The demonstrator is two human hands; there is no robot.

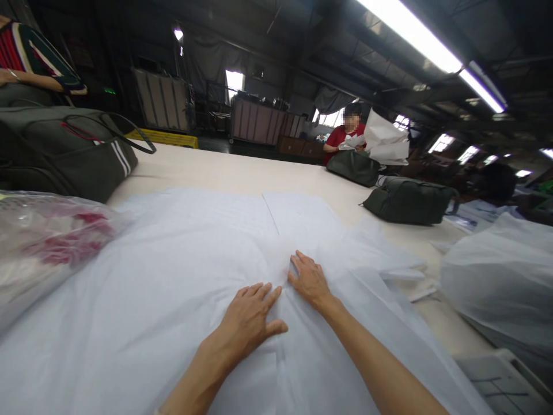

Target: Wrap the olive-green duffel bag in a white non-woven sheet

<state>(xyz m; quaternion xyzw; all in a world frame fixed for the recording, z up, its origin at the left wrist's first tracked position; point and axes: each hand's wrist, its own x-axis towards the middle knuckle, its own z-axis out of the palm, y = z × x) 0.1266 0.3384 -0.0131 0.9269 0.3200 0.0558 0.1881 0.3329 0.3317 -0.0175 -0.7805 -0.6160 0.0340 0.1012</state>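
Observation:
Thin white sheets [173, 276], soft like tissue paper or non-woven fabric, lie spread over the table in front of me. My left hand [253, 314] rests on them palm down, its fingers stretched and the thumb out to the right. Just beyond it to the right, my right hand [309, 276] also lies on the sheets, fingers forward and slightly bent. Neither hand shows anything gripped. A dark slit or edge runs through the sheets ahead of my hands, and the layers are wrinkled around them.
A clear plastic bag [56, 236] with red and white contents lies at left, before a dark green bag [73, 150]. More dark green bags [410, 202] stand at the far right. A white-wrapped bundle [505, 271] sits right. A person in red [334, 138] works across the table [207, 164].

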